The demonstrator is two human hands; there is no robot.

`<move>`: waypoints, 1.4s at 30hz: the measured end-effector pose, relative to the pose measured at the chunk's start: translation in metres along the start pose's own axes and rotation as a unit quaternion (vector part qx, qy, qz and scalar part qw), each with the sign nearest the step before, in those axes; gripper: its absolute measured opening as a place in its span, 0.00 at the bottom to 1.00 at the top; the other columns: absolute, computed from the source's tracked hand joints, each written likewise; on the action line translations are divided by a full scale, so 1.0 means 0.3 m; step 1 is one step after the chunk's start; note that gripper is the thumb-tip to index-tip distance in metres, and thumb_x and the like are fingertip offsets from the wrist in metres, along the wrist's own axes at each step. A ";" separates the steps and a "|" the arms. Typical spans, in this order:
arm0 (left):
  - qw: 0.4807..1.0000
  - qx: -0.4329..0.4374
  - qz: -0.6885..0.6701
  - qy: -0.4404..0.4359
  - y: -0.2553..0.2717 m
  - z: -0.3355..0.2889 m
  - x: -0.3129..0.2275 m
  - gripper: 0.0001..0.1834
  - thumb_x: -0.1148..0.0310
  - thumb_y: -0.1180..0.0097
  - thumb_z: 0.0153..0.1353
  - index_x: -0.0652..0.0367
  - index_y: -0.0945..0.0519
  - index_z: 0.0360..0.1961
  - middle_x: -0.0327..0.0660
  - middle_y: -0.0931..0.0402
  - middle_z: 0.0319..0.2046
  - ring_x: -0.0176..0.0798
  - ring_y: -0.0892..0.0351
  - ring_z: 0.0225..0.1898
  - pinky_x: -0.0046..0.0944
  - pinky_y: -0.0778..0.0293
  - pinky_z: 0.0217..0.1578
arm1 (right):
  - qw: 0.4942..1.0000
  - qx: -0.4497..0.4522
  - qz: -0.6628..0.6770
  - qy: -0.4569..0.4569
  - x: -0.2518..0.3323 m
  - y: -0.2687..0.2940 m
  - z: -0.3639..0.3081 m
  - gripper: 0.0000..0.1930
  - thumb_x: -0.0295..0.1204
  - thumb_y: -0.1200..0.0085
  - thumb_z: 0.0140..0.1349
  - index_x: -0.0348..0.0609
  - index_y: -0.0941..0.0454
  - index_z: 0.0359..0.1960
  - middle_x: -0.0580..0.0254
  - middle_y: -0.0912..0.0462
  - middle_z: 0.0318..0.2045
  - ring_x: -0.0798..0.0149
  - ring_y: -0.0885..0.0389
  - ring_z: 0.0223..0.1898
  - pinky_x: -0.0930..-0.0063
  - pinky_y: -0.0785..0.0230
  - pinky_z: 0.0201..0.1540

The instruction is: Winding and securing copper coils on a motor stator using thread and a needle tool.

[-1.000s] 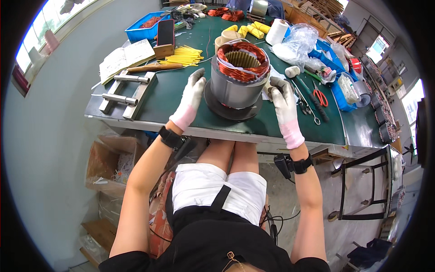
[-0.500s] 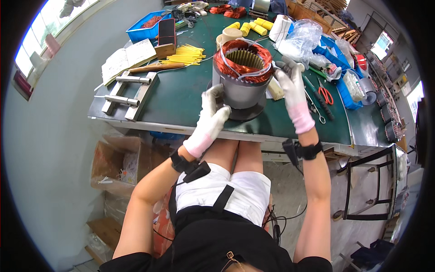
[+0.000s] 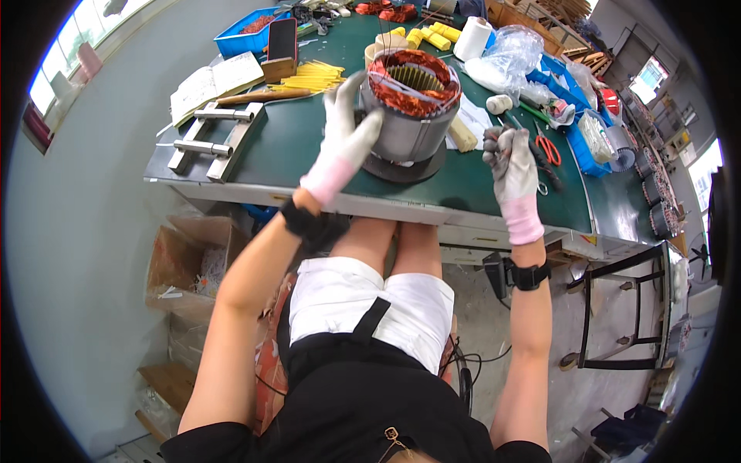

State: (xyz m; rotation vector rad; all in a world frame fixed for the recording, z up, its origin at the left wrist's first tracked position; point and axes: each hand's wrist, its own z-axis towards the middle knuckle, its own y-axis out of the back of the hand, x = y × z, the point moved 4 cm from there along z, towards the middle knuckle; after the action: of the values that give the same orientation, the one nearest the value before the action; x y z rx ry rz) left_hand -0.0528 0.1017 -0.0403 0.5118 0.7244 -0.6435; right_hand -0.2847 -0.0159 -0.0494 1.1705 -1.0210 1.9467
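A motor stator [image 3: 405,127], a grey metal cylinder with copper-coloured windings [image 3: 409,63] around its top, stands upright on a dark round base [image 3: 405,168] near the table's front edge. White cord or tape shows around the windings. My left hand [image 3: 347,127], in a white glove with a pink cuff, is up against the stator's left side, fingers spread and raised. To the right, apart from the stator, my right hand [image 3: 511,163] is gloved the same way, with fingers curled together. Whatever lies inside them I cannot make out. Red-handled scissors [image 3: 547,150] lie just beyond it.
A metal frame with two rods [image 3: 216,139], an open notebook [image 3: 212,86], a phone [image 3: 282,42] and yellow strips [image 3: 312,76] lie at left. Behind the stator are yellow rolls [image 3: 436,40] and a white roll [image 3: 472,38]. Blue bins [image 3: 590,147] line the right side.
My right hand has drawn away from the stator's upper right side, down and toward me, and its fingers have curled in. My left hand has moved up along the stator's left side.
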 end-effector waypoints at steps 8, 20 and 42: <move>0.982 0.128 0.055 -0.127 -0.002 0.161 -0.062 0.12 0.71 0.46 0.55 0.60 0.21 0.40 0.49 0.30 0.44 0.48 0.30 0.48 0.39 0.34 0.50 | 0.959 0.009 -0.250 0.136 0.047 -0.083 0.140 0.11 0.32 0.54 0.63 0.38 0.28 0.43 0.63 0.28 0.37 0.71 0.29 0.38 0.76 0.35 0.45; 0.970 0.232 -0.007 0.077 0.027 0.261 -0.043 0.11 0.64 0.53 0.63 0.59 0.22 0.37 0.46 0.25 0.42 0.43 0.26 0.41 0.39 0.31 0.43 | 0.950 0.241 -0.174 -0.093 0.009 -0.111 0.452 0.24 0.41 0.55 0.64 0.38 0.36 0.56 0.65 0.35 0.35 0.71 0.35 0.38 0.78 0.41 0.45; 0.943 0.044 -0.219 0.248 0.049 0.918 -0.638 0.19 0.59 0.53 0.63 0.63 0.28 0.47 0.40 0.26 0.33 0.32 0.26 0.35 0.30 0.30 0.36 | 0.848 -0.127 -0.515 -0.003 0.627 0.551 0.832 0.15 0.38 0.58 0.64 0.38 0.25 0.39 0.50 0.22 0.34 0.53 0.23 0.34 0.63 0.33 0.41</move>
State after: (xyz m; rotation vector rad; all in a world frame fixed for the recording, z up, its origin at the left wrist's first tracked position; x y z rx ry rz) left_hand -0.0319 0.0074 0.2812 0.6088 1.3132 -0.9808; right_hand -0.3926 -0.2883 0.1487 1.1966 -0.4321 0.9156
